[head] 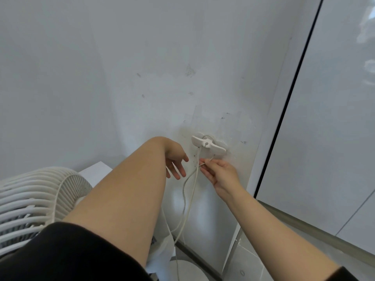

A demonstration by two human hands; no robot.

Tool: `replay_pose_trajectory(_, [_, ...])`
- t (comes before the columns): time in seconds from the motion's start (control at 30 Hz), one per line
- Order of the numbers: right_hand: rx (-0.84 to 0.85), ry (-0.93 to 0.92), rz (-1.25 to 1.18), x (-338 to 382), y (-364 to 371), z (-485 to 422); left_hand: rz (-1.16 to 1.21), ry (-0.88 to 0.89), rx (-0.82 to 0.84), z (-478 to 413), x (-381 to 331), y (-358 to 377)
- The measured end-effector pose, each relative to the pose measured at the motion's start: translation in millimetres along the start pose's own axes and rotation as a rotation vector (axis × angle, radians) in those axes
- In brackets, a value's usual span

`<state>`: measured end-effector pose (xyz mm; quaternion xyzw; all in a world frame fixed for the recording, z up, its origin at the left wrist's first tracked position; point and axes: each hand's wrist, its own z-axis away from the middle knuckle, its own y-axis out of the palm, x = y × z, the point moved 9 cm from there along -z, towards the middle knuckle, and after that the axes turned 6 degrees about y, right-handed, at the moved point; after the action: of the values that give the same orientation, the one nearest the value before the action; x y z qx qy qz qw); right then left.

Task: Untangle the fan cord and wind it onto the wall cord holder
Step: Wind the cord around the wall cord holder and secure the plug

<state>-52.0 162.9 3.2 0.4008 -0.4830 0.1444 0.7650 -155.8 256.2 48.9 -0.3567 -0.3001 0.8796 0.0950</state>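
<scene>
Right now the right hand (222, 175) pinches the thin white fan cord (196, 169) between thumb and fingertips, just below the wall cord holder (208, 145). Left hand (175, 159) is spread wide and holds nothing, just beside the hanging strands. One loop of cord sits over the holder's top; two strands drop along the wall (142, 78) toward the floor near the fan (30, 199). Cord looks light, limp and smooth-jacketed, so probably slippery and likely to spring off the arms. Best hold: pinch close to the holder for tension, free hand guiding the slack lower down. Holder mount looks small, so no hard tugging.
</scene>
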Motion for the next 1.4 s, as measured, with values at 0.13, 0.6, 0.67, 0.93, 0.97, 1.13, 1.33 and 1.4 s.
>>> replay_pose_trajectory(0.13, [0.014,0.056,-0.182,1,5,2,-0.005,0.012,0.063,5,-6,9])
replay_pose_trajectory(0.6, [-0.150,-0.166,0.437,22,-2,14,-0.255,0.021,-0.198,-1,1,-25])
replay_pose_trajectory(0.67, [-0.220,-0.261,0.694,38,-6,23,-0.238,0.015,-0.330,-1,4,-40])
replay_pose_trajectory(0.93, [-0.363,-1.011,1.304,104,40,75,-0.206,0.076,-0.709,6,-8,-71])
replay_pose_trajectory(0.97, [-0.363,-1.063,1.362,107,47,73,-0.204,0.084,-0.741,8,-10,-74])
replay_pose_trajectory(1.13, [-0.356,-1.140,1.721,95,76,55,-0.139,0.121,-0.844,11,-14,-83])
replay_pose_trajectory(1.33, [-0.351,-1.117,1.725,85,93,41,-0.041,0.184,-0.906,13,-18,-87])
replay_pose_trajectory(1.4, [-0.332,-1.172,1.598,89,92,44,-0.035,0.201,-0.922,13,-19,-89])
